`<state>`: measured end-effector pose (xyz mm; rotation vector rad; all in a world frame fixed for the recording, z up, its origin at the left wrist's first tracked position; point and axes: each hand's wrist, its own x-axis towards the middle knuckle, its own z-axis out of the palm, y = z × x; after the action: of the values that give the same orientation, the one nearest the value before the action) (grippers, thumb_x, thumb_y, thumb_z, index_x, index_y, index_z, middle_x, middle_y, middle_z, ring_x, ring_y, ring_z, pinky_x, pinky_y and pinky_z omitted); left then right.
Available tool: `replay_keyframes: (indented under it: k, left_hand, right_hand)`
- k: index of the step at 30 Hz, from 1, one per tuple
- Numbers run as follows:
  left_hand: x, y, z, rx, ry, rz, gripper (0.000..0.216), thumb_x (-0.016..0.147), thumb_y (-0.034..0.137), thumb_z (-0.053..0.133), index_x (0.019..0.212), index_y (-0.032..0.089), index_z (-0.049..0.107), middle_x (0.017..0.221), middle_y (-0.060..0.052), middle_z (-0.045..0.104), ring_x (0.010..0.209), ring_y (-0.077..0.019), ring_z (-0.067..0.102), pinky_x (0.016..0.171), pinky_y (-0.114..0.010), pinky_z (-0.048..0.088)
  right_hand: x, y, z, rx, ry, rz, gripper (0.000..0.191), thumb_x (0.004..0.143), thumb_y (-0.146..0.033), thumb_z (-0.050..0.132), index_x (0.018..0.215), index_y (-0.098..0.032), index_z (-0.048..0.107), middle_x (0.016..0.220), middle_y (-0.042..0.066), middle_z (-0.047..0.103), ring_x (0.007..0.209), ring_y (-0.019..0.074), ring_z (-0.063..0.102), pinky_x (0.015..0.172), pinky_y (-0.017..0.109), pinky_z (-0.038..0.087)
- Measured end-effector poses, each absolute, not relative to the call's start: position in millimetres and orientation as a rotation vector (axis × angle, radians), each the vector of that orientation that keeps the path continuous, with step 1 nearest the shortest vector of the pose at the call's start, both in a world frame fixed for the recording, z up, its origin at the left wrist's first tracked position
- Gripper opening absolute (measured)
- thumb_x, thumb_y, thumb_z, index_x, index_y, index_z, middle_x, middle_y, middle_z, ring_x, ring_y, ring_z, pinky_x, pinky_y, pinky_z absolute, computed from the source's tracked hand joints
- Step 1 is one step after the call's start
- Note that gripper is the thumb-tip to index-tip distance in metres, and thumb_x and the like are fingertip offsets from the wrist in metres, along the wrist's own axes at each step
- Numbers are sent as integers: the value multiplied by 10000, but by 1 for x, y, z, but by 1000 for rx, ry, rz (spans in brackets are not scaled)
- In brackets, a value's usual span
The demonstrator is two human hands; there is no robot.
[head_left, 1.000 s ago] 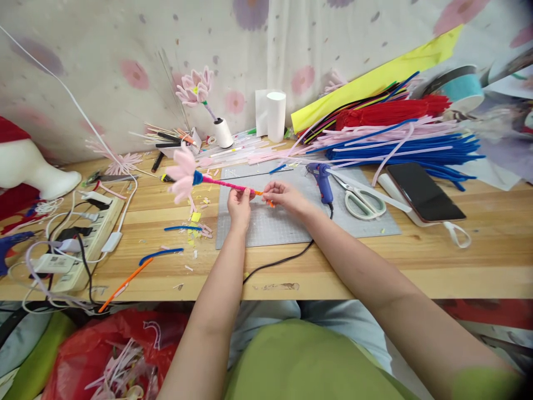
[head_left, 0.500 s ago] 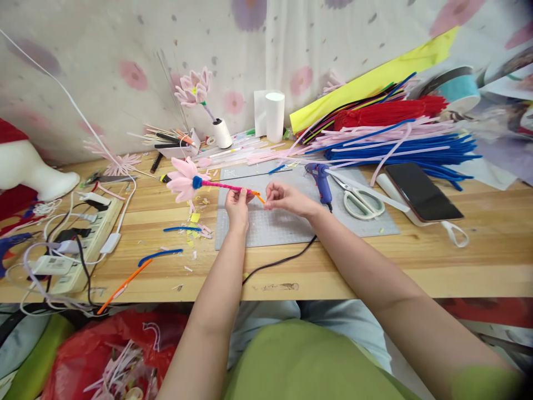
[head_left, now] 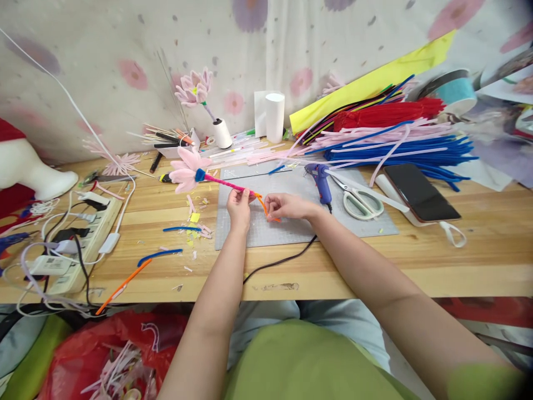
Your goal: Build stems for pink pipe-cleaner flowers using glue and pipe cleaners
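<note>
A pipe-cleaner flower with pale pink petals, a blue collar and a bright pink stem points left above the wooden table. My left hand pinches the stem's right end. My right hand pinches an orange pipe cleaner that runs from the stem's end down to its fingers. Both hands hover over the grey cutting mat.
A blue glue gun, white-handled scissors and a black phone lie to the right. Piles of blue, pink and red pipe cleaners fill the back right. A power strip with cables sits left. Scraps litter the table.
The flower has turned and tilted, its head rising slightly toward the back. My right hand has dropped lower, pulling the orange pipe cleaner down and round the stem's end.
</note>
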<state>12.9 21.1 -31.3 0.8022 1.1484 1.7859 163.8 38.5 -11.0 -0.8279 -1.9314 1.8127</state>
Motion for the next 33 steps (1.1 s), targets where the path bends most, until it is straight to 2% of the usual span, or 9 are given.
replay_keyframes:
  k: [6, 8, 12, 15, 20, 22, 26, 30, 33]
  left_hand:
    - [10, 19, -29, 801, 984, 1584, 263, 608, 322, 702, 695, 150, 524, 613, 18, 586, 572, -86, 571, 615, -253, 492]
    - [10, 21, -31, 837, 1042, 1616, 264, 599, 322, 708, 685, 148, 529, 599, 19, 582, 561, -85, 566, 603, -247, 492]
    - [11, 26, -33, 754, 1142, 1809, 252, 624, 320, 689, 678, 152, 509, 595, 31, 572, 548, -70, 562, 602, -222, 486]
    - [8, 24, -29, 635, 1045, 1807, 241, 638, 306, 682, 686, 156, 499, 602, 35, 575, 542, -58, 560, 613, -212, 481]
    - [5, 20, -25, 696, 920, 1559, 226, 622, 293, 698, 695, 162, 528, 611, 23, 589, 577, -75, 575, 636, -239, 486]
    - [4, 22, -29, 759, 981, 1544, 230, 622, 297, 695, 688, 154, 528, 605, 17, 590, 570, -84, 574, 634, -257, 491]
    - [2, 28, -36, 835, 1207, 1730, 225, 636, 298, 678, 670, 150, 512, 594, 24, 573, 551, -78, 559, 608, -240, 486]
    - [-2, 29, -33, 752, 1180, 1876, 199, 663, 285, 658, 680, 159, 504, 610, 32, 567, 554, -66, 555, 618, -225, 480]
    - [-5, 25, -27, 622, 1001, 1786, 175, 679, 267, 646, 683, 167, 502, 614, 32, 571, 565, -66, 563, 653, -240, 487]
  right_hand:
    - [156, 51, -10, -1297, -1535, 907, 180, 645, -181, 575, 719, -191, 411, 569, -53, 507, 525, 75, 467, 522, 208, 340]
    - [158, 49, -4, -1101, -1429, 998, 216, 661, -235, 579, 754, -202, 387, 597, -55, 513, 546, 79, 483, 541, 211, 358]
    - [164, 39, -2, -729, -1698, 1610, 298, 624, -302, 636, 767, -198, 396, 611, -43, 548, 535, 83, 496, 518, 209, 360]
    - [165, 40, -10, -822, -2051, 1746, 267, 605, -254, 647, 739, -186, 426, 549, -46, 526, 483, 87, 468, 483, 212, 334]
    - [162, 53, -14, -1352, -1829, 739, 139, 669, -181, 558, 719, -186, 428, 618, -16, 530, 564, 106, 471, 561, 245, 334]
    - [162, 54, -10, -1325, -1605, 597, 135, 701, -213, 537, 763, -194, 419, 675, -5, 542, 625, 117, 492, 608, 258, 352]
    - [161, 40, 1, -987, -1562, 1006, 249, 695, -338, 571, 778, -209, 375, 653, -29, 518, 597, 103, 491, 574, 239, 369]
    - [158, 29, -1, -740, -2031, 1544, 272, 648, -311, 615, 778, -196, 406, 623, -38, 540, 539, 92, 479, 519, 218, 352]
    - [158, 36, -10, -1056, -2207, 1227, 188, 640, -190, 589, 757, -184, 442, 606, -31, 539, 530, 97, 468, 516, 224, 323]
